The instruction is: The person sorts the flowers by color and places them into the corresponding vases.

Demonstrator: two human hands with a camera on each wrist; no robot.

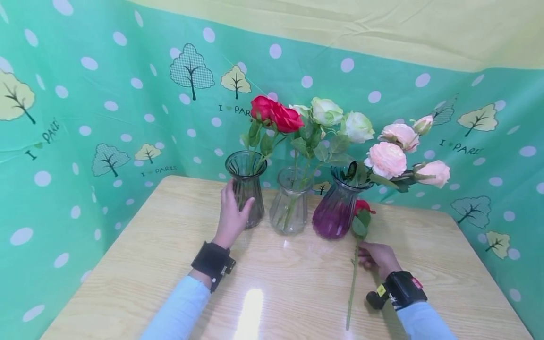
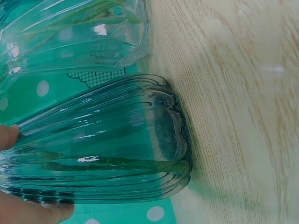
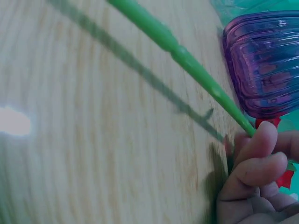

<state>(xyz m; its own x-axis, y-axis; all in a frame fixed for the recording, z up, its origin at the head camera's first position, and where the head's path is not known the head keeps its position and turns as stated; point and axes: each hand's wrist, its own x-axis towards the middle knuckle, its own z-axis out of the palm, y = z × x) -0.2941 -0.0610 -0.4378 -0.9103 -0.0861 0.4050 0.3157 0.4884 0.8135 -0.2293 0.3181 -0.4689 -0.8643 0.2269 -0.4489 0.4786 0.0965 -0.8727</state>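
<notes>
My left hand (image 1: 233, 212) grips the smoky grey glass vase (image 1: 248, 191) from its left side, thumb at the front. This ribbed vase stands upright and holds red roses (image 1: 276, 113); a green stem (image 2: 112, 163) shows through its glass in the left wrist view. On the right, my right hand (image 1: 377, 257) pinches the stem (image 3: 196, 67) of a single red rose (image 1: 362, 208). The bloom lies up by the purple vase (image 1: 333, 212) and the stem's cut end points toward me. In the right wrist view, the stem's shadow falls on the table apart from it.
A clear glass vase (image 1: 290, 210) with white-green roses (image 1: 358, 126) stands between the grey and purple vases. Pink flowers (image 1: 386, 159) lean far right out of the purple one. Behind the wooden table (image 1: 170, 274) hangs a green patterned cloth (image 1: 127, 104).
</notes>
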